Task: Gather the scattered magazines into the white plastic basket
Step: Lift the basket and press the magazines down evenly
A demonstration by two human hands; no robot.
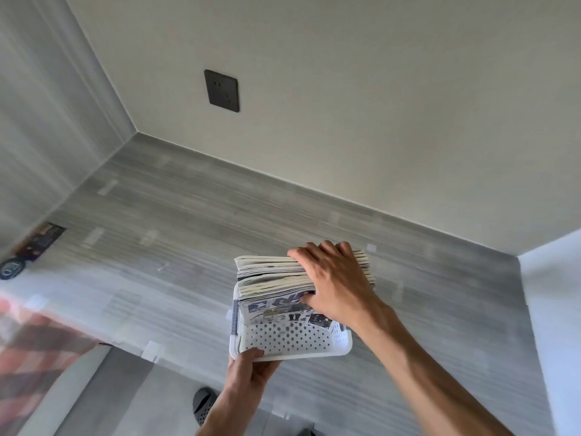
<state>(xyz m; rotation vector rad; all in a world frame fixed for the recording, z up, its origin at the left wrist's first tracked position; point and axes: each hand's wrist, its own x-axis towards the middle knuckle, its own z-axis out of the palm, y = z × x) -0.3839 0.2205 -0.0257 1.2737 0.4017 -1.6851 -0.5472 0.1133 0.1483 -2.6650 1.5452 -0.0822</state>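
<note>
**Paper stack going into basket**

Paper's floppy & heavy in bulk, so my right hand [336,283] clamps the thick stack of printed magazines [273,278] across its top edge, thumb on the front cover, fingers over the back. Stack stands on edge inside the white perforated plastic basket [292,341] on the grey wood-grain surface [188,215]. Left hand [248,369] pinches the basket's near rim. One basket, one stack; approx. a dozen mags, can't count exactly. One dark mag [41,240] lies far left.

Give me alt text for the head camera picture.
A right hand grips a thick stack of magazines standing in a white perforated plastic basket, while the left hand holds the basket's near rim, on a grey wood-grain surface.
</note>
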